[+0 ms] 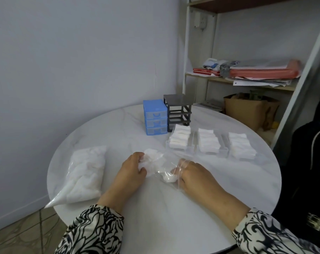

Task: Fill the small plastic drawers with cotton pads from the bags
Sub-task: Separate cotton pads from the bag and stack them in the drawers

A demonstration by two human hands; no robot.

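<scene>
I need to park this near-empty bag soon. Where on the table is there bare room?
Bare marble lies between the full bag and the blue drawer unit, and along the table's near edge between the forearms. The right side is crowded: three filled clear drawers in a row before the black frame. Both hands hold the near-empty bag at centre.

The person has two bare hands, the left hand and the right hand. Both arms wear long sleeves. The cloth is white with swirly black lines. The sleeves end just past the wrists.
</scene>
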